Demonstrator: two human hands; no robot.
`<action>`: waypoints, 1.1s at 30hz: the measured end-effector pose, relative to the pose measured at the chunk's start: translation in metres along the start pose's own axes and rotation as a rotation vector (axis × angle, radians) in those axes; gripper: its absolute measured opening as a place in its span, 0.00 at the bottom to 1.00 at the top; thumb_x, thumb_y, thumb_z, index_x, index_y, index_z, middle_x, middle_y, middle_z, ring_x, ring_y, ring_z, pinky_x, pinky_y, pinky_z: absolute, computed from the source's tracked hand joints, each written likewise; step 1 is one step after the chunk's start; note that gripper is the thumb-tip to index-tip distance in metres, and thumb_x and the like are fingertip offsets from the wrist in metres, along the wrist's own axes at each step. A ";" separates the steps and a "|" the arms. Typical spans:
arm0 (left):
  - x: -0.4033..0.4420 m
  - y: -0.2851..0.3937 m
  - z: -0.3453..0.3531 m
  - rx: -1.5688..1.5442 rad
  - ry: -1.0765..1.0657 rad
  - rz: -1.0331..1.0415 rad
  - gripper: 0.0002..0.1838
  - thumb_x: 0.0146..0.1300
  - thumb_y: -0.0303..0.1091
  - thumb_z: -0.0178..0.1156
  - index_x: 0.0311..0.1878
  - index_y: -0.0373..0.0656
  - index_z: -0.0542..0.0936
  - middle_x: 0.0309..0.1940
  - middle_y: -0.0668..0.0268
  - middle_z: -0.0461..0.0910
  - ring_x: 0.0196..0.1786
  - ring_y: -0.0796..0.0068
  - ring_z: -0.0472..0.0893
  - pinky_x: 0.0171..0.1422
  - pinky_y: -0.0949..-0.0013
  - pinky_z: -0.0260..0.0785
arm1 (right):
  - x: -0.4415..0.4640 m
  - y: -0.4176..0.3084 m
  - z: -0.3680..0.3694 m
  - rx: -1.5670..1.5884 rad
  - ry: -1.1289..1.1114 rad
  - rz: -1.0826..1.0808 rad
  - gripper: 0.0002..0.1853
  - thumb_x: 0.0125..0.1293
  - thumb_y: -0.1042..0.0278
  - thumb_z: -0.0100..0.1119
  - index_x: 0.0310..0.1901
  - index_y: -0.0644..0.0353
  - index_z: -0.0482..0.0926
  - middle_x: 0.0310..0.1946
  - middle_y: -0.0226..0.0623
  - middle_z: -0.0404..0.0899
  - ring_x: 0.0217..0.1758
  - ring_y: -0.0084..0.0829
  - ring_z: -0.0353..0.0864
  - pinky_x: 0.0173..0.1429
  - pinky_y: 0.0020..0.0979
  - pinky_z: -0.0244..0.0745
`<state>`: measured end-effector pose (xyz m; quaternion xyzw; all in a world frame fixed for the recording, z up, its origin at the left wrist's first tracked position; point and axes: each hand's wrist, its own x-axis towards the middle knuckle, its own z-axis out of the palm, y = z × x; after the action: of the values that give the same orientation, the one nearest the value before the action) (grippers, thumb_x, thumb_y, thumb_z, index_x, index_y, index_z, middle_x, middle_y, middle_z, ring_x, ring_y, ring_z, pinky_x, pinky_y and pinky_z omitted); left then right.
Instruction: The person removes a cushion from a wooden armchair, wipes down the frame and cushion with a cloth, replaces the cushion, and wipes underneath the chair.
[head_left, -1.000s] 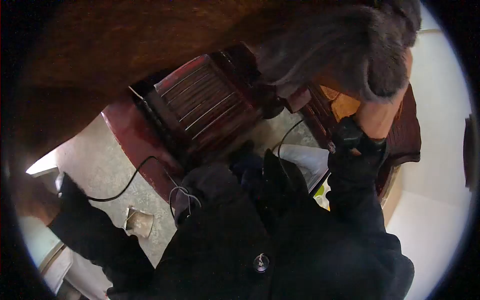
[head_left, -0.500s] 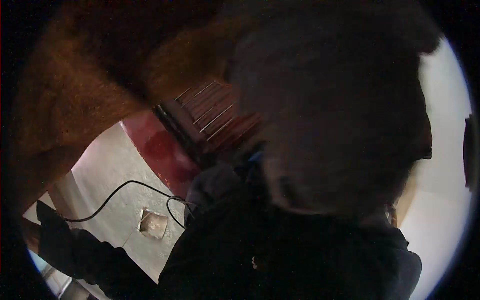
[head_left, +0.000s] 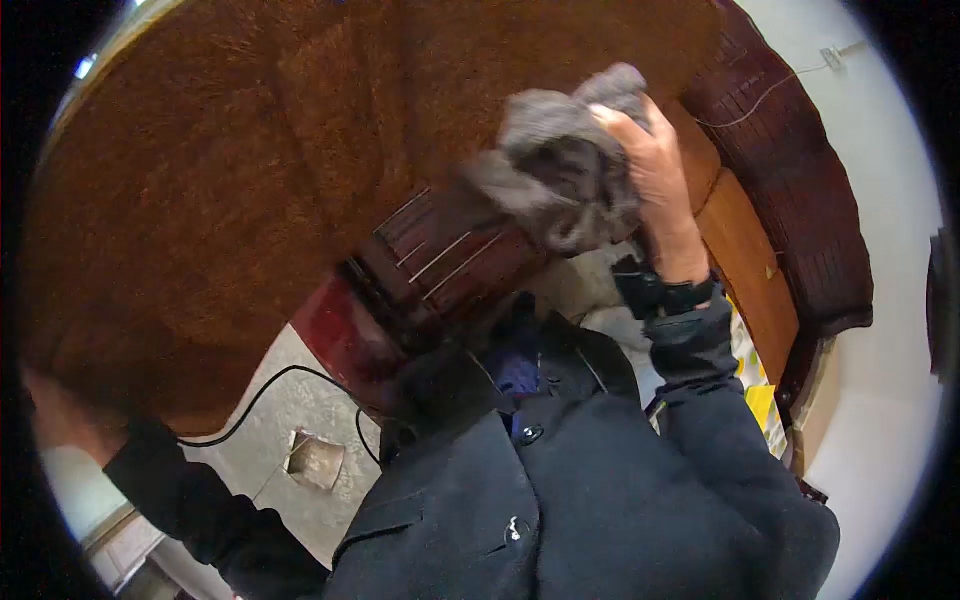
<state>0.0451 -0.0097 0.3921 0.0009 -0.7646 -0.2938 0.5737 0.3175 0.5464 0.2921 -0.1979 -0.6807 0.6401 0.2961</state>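
A wide brown plush cover [head_left: 270,170] spreads across the upper left and hangs over a dark red slatted wooden piece [head_left: 440,255]. My right hand [head_left: 655,165], raised at the upper middle right, grips a bunched grey fuzzy cloth [head_left: 565,170], partly blurred. At the lower left edge my left hand [head_left: 65,420] is beside the cover's edge; its fingers are dark and smeared, so its grip cannot be made out.
A dark red wooden bench [head_left: 800,190] with brown cushions [head_left: 750,270] stands along the white wall [head_left: 890,400] at the right. On the floor [head_left: 270,450] lie a black cable [head_left: 255,395] and a small box-like piece [head_left: 315,460].
The grey cloth, which hung large and close to the camera, is now smaller and bunched in my right hand. More of the brown cover and the bench shows. My left hand stays at the left edge.
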 end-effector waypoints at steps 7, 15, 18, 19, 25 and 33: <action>-0.091 0.007 0.058 0.124 -0.313 0.335 0.20 0.69 0.39 0.62 0.56 0.34 0.80 0.45 0.58 0.85 0.42 0.68 0.84 0.51 0.70 0.75 | 0.032 0.139 -0.179 -0.126 0.336 0.244 0.28 0.57 0.64 0.69 0.57 0.68 0.74 0.46 0.36 0.80 0.49 0.28 0.78 0.57 0.28 0.72; -0.108 0.055 0.032 -0.102 -0.730 -0.009 0.26 0.68 0.40 0.63 0.61 0.32 0.74 0.55 0.54 0.79 0.56 0.67 0.78 0.62 0.66 0.69 | 0.017 0.188 -0.183 -0.008 0.264 0.582 0.47 0.55 0.65 0.72 0.72 0.70 0.56 0.57 0.44 0.76 0.58 0.33 0.75 0.62 0.31 0.69; -0.137 0.020 0.016 -0.334 -0.819 -0.373 0.27 0.68 0.32 0.62 0.66 0.32 0.68 0.61 0.57 0.74 0.61 0.68 0.74 0.66 0.67 0.65 | 0.024 0.215 -0.198 0.103 0.327 0.624 0.56 0.53 0.64 0.73 0.75 0.68 0.44 0.64 0.48 0.70 0.61 0.34 0.73 0.63 0.34 0.69; -0.150 0.016 0.012 -0.286 -0.816 -0.405 0.27 0.68 0.33 0.63 0.66 0.32 0.69 0.61 0.57 0.74 0.61 0.69 0.73 0.65 0.68 0.65 | 0.030 0.222 -0.203 0.049 0.331 0.657 0.61 0.50 0.61 0.74 0.76 0.67 0.38 0.70 0.50 0.62 0.65 0.35 0.70 0.65 0.36 0.68; -0.193 -0.008 0.014 -0.124 -0.886 -0.428 0.28 0.64 0.39 0.67 0.62 0.32 0.72 0.52 0.59 0.79 0.51 0.71 0.78 0.57 0.69 0.70 | 0.037 0.260 -0.208 -0.403 0.096 0.712 0.51 0.53 0.49 0.68 0.73 0.69 0.55 0.74 0.48 0.57 0.77 0.35 0.55 0.71 0.36 0.62; -0.246 -0.024 -0.047 -0.371 -1.019 -0.836 0.31 0.63 0.37 0.67 0.65 0.34 0.69 0.58 0.59 0.75 0.57 0.68 0.75 0.64 0.66 0.66 | 0.031 0.265 -0.194 -0.716 0.182 0.622 0.16 0.47 0.62 0.62 0.23 0.70 0.74 0.21 0.34 0.72 0.28 0.29 0.72 0.33 0.40 0.66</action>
<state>0.1628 0.0326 0.1736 0.0592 -0.8116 -0.5805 -0.0285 0.3931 0.7401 0.0357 -0.5368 -0.7381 0.4040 0.0623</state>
